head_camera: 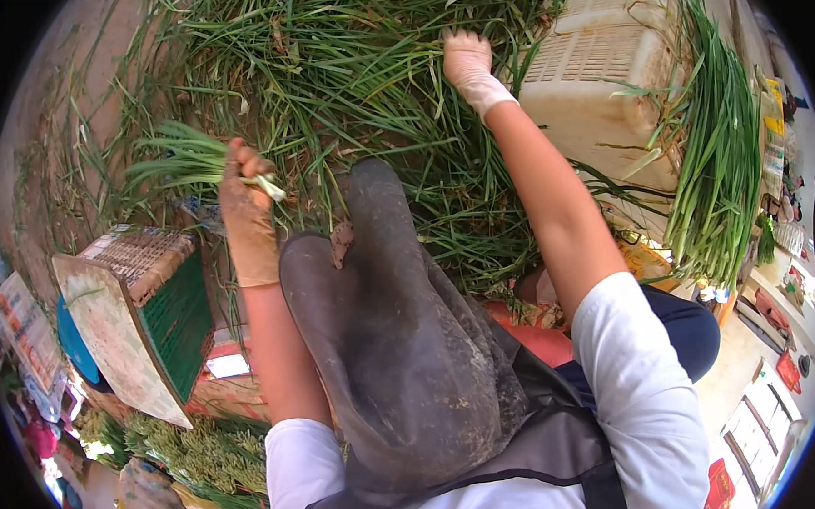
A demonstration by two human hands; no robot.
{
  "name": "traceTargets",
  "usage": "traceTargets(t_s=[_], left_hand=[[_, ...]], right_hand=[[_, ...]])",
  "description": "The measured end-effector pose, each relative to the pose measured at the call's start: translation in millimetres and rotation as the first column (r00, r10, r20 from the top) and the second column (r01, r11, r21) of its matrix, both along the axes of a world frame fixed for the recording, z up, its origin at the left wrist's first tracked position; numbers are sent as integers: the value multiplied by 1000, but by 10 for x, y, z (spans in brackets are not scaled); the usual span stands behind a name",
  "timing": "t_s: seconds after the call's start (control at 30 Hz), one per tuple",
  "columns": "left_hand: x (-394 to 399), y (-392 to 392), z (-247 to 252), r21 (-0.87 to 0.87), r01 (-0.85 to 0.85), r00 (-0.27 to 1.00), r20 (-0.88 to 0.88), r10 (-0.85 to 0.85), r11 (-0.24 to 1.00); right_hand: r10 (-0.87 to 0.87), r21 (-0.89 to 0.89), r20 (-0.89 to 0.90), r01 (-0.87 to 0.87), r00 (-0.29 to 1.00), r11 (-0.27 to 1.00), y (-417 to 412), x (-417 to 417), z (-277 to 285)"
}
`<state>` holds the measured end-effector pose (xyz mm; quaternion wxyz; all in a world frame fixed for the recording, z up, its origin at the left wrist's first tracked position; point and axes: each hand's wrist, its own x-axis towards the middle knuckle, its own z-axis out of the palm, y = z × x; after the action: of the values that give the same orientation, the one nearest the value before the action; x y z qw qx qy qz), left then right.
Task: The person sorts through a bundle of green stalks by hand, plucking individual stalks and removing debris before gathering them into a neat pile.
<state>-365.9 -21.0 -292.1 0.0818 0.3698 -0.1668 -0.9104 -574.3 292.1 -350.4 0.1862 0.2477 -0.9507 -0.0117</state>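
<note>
My left hand [245, 207], in a soiled thin glove, grips a small bunch of green allium stalks [181, 155]. Their pale cut ends point right, and the leaves fan out to the left. My right hand [468, 57], in a pale thin glove, reaches forward with curled fingers to the far side of a loose heap of long green leaves [345, 73]. Leaves meet its fingers, but whether it grips any cannot be seen. A dark, dirt-marked apron [411, 336] covers my lap, and a brown scrap [341, 242] lies on it.
An upturned white plastic crate [592, 110] stands at right, with a thick bundle of green stalks [713, 145] along its edge. At left is a green crate [176, 339] with a worn board [118, 335] against it. Bundled greens with buds [198, 448] lie at lower left.
</note>
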Motion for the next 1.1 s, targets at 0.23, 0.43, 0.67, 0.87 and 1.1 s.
traceTargets(t_s=[0.23, 0.43, 0.67, 0.87, 1.1], left_hand=[[235, 377, -120, -48, 75, 996, 62, -72, 996], [204, 521, -94, -46, 126, 991, 60, -123, 991], [332, 462, -41, -23, 36, 999, 40, -35, 999], [-24, 900, 145, 15, 223, 974, -31, -222, 975], [-145, 1144, 20, -89, 295, 934, 239, -267, 951]], right_hand=[[-110, -121, 482, 190, 869, 974, -268, -356, 827], [-258, 458, 573, -44, 778, 888, 79, 68, -64], [170, -591, 588, 277, 791, 757, -126, -214, 1508], [191, -532, 676, 292, 712, 795, -405, 667, 1071], [388, -591, 806, 636, 447, 495, -772, 1521, 738]])
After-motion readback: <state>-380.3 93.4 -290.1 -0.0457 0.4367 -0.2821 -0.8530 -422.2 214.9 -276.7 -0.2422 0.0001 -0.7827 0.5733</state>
